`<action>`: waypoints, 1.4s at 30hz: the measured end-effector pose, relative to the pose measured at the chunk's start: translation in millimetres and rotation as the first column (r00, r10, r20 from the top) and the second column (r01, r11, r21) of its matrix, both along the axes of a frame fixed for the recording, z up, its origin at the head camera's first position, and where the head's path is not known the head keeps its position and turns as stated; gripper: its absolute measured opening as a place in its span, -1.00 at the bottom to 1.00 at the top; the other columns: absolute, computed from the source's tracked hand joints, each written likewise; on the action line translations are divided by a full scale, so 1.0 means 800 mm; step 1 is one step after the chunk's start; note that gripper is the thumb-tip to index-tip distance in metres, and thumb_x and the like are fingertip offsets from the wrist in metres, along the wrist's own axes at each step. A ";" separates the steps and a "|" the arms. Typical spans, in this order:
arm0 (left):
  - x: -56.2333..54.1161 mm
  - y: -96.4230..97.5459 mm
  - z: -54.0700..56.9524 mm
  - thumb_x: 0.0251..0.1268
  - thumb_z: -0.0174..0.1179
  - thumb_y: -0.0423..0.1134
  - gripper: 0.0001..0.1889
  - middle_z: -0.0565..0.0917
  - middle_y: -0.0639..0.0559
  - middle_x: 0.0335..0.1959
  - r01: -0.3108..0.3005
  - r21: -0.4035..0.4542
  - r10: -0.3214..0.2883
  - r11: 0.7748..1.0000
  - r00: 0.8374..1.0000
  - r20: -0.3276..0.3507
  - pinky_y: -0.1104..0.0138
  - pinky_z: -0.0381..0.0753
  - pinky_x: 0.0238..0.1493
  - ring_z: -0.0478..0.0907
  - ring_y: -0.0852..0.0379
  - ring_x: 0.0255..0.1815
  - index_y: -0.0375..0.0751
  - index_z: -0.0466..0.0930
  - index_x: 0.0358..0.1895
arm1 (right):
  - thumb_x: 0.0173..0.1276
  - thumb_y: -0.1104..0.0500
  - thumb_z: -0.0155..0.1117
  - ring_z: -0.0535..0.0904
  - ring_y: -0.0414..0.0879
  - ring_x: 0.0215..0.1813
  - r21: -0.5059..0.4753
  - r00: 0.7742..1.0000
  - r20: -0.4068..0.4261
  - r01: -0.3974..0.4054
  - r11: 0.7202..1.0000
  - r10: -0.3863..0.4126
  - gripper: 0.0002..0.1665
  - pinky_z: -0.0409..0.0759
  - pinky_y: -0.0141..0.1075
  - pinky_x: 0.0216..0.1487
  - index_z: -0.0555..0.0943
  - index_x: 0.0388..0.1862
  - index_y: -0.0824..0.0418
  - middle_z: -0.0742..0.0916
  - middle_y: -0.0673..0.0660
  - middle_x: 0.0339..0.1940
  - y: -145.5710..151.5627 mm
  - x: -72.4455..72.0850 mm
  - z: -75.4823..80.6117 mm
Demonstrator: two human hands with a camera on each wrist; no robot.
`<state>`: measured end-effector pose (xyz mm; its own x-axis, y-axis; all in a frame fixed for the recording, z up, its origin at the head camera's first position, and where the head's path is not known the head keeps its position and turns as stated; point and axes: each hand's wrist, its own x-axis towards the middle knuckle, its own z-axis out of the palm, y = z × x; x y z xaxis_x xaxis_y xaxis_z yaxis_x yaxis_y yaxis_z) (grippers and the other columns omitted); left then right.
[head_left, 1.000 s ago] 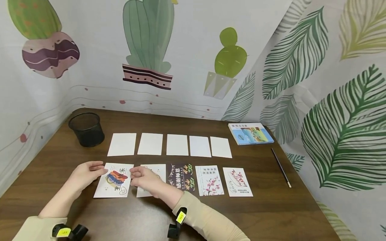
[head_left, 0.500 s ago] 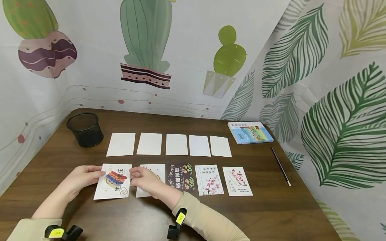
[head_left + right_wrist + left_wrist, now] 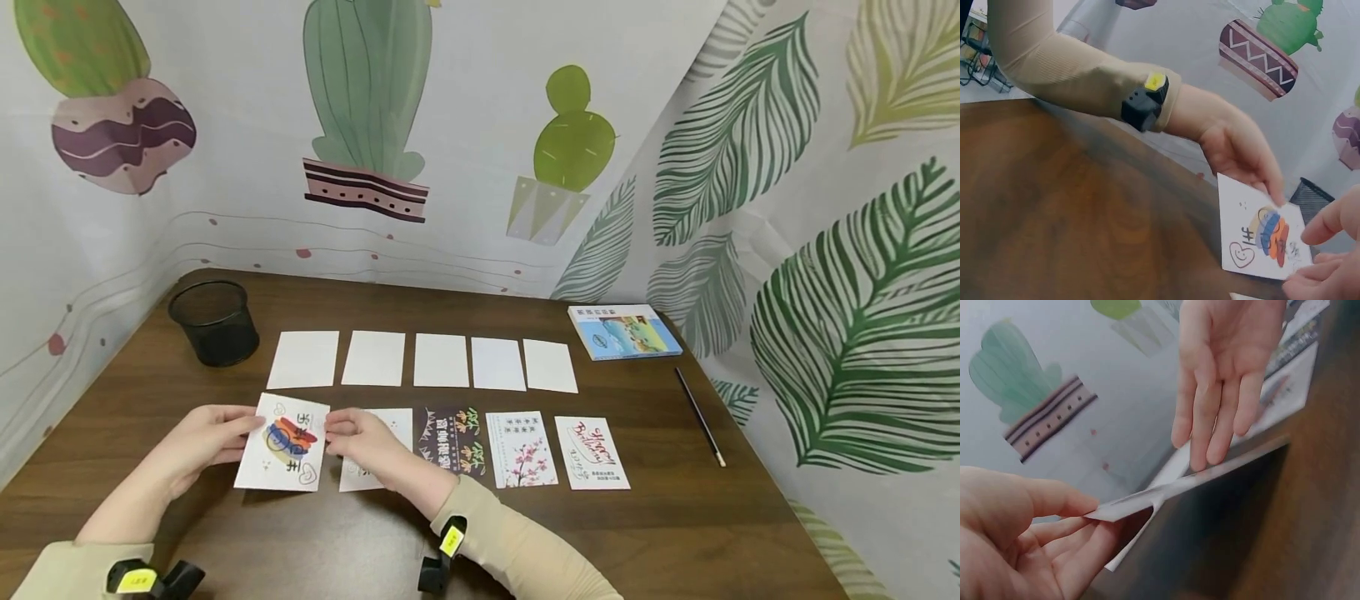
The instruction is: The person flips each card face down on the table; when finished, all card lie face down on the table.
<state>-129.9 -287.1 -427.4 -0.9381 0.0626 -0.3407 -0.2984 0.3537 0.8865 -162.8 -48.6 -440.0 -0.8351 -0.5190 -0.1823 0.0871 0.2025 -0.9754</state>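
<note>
In the head view, a white greeting card point(image 3: 283, 446) with a colourful doodle is tilted up off the table. My left hand point(image 3: 210, 442) pinches its left edge between thumb and fingers. The left wrist view shows a white flap point(image 3: 1132, 544) hanging below the card near those fingers. My right hand point(image 3: 367, 442) is at the card's right edge, its fingers fairly straight and apparently touching it. Under the right hand lies a second white card point(image 3: 390, 425), partly covered. Further right are a dark floral card point(image 3: 450, 442), a pink blossom card point(image 3: 522, 450) and a birthday card point(image 3: 592, 454).
A row of several blank white cards, such as the leftmost one point(image 3: 303, 360), lies behind. A black mesh pen holder point(image 3: 217, 323) stands at the back left. At the right are a blue-and-white book point(image 3: 626, 333) and a dark pencil point(image 3: 699, 417) on the brown table point(image 3: 525, 537).
My left hand has taken hold of the doodle card and raised it; its far edge now stands higher. My right hand has stayed almost in place at the right edge.
</note>
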 end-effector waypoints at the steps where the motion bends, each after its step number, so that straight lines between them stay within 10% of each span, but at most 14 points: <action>1: -0.001 0.001 0.004 0.50 0.03 -0.16 -0.36 0.69 -0.22 -0.04 -0.007 -0.010 0.007 1.000 1.000 -0.015 0.30 0.73 -0.13 0.67 0.26 -0.20 -0.76 0.16 0.30 | 0.22 0.43 0.21 0.65 0.00 0.16 -0.017 1.000 -0.007 0.015 1.000 -0.015 -0.52 0.60 -0.37 0.12 0.52 0.16 0.41 0.71 0.28 0.08 -0.001 -0.002 0.003; 10: -0.009 0.027 0.038 0.49 0.05 -0.16 -0.38 0.60 -0.42 0.10 -0.039 -0.011 0.036 0.999 0.977 -0.209 0.41 0.71 -0.18 0.65 0.44 -0.25 -0.74 0.22 0.28 | 0.33 0.32 0.25 0.67 -0.18 0.09 -0.097 0.997 -0.053 -0.053 0.994 0.048 -0.59 0.58 -0.49 0.05 0.57 0.16 0.35 0.74 0.20 0.07 -0.014 -0.013 0.030; 21: -0.018 0.053 0.045 0.33 0.24 -0.02 -0.38 0.72 0.26 -0.15 -0.134 -0.034 0.118 0.990 0.947 -0.300 0.61 0.56 -0.21 0.62 0.53 -0.27 -0.50 0.47 0.24 | 0.18 0.14 0.48 0.69 -0.38 -0.09 -0.041 0.988 -0.154 0.014 0.999 -0.021 -0.38 0.61 -0.56 -0.17 0.58 0.26 0.09 0.74 -0.07 0.08 -0.026 -0.011 0.038; 29: -0.023 0.066 0.047 0.22 0.33 0.07 -0.40 0.79 0.14 -0.34 -0.171 -0.112 0.124 0.979 0.934 -0.336 0.52 0.60 -0.28 0.64 0.51 -0.34 -0.40 0.61 0.12 | 0.14 0.12 0.51 0.70 -0.39 -0.21 0.037 0.952 -0.289 0.116 0.993 -0.100 -0.48 0.58 -0.61 -0.24 0.67 0.11 0.16 0.80 0.05 -0.08 -0.031 -0.011 0.039; 36: -0.030 0.061 0.041 0.32 0.25 0.03 -0.40 0.78 -0.11 -0.20 -0.110 -0.072 0.082 0.991 0.944 -0.318 0.62 0.59 -0.20 0.69 0.43 -0.32 -0.49 0.55 0.14 | 0.10 0.38 0.35 0.76 -0.20 -0.19 -0.069 0.970 -0.158 0.177 0.982 -0.186 -0.54 0.67 -0.49 -0.25 0.66 0.05 0.36 0.80 0.22 -0.15 -0.032 -0.017 0.032; 42: -0.037 0.033 0.027 0.37 0.23 -0.16 -0.48 0.75 0.24 -0.23 0.001 0.093 0.027 0.996 0.953 -0.301 0.57 0.63 -0.12 0.70 0.38 -0.24 -0.60 0.47 0.16 | 0.08 0.47 0.31 0.73 -0.15 -0.28 -0.103 0.977 -0.042 0.203 0.974 -0.209 -0.60 0.72 -0.37 -0.26 0.66 -0.04 0.39 0.80 0.22 -0.19 -0.030 -0.025 0.019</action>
